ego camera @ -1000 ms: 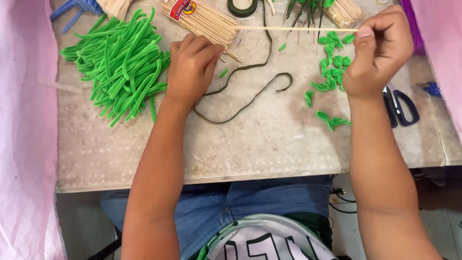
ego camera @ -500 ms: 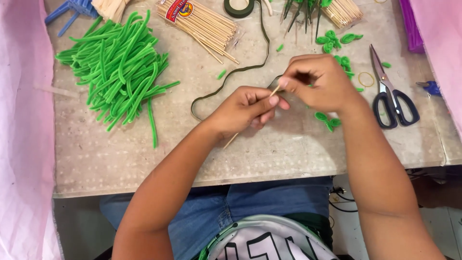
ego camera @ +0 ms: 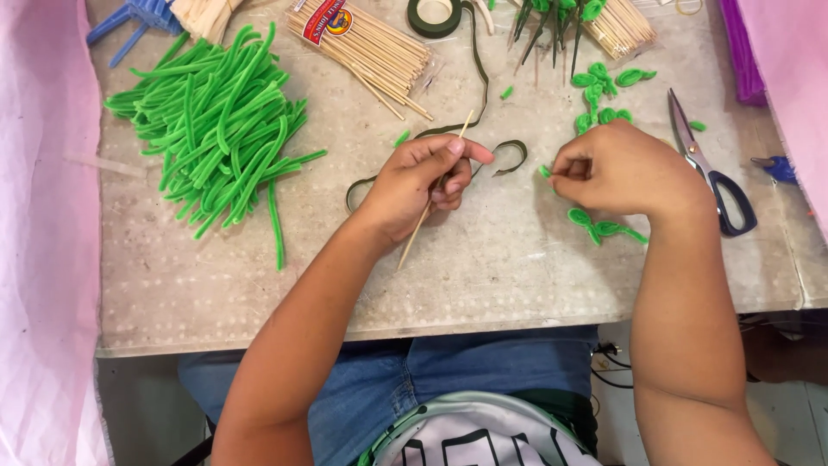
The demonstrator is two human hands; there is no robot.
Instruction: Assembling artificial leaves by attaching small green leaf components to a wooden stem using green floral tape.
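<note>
My left hand grips a thin wooden skewer that runs slantwise through the fist, its tip pointing up toward the far side of the table. My right hand is closed, with a small green leaf-shaped piece pinched at the fingertips. A dark green strip of floral tape snakes from its roll down the table and ends in a curl between both hands. Two twisted green pieces lie just below my right hand.
A heap of bright green pipe cleaners lies at the left. A pack of wooden skewers sits at the top centre, several green leaf pieces and finished stems at the top right. Scissors lie right of my right hand.
My hands have drawn apart: the right one let go of the skewer and moved right with a green piece. The left keeps the skewer, now more upright.
</note>
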